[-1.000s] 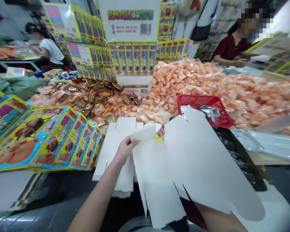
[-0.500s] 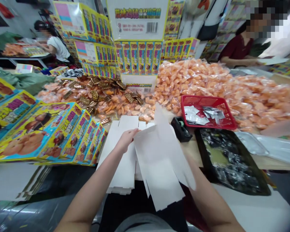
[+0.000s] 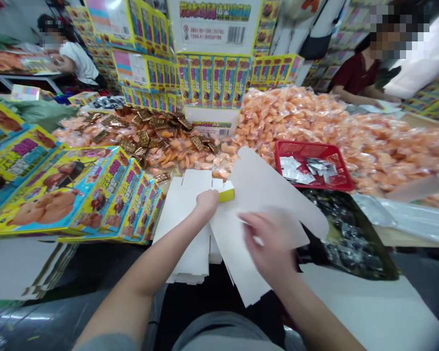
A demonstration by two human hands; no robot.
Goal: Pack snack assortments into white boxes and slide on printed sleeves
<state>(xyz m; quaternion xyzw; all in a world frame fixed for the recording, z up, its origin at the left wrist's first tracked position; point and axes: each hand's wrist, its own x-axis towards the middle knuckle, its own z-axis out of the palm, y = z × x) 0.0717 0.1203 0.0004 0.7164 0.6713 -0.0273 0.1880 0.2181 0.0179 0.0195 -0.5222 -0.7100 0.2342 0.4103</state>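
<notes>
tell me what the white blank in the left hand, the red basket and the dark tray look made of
White blank in the left hand: likely thin cardboard, matte, with a folded yellow edge.
Red basket: seemingly moulded plastic, judging by its perforated walls.
Dark tray: perhaps smooth plastic, slightly glossy; painted metal can't be ruled out.

part-folded white cardboard blank right of a white stack, yellow end flap raised, rounded panel tilted.
</notes>
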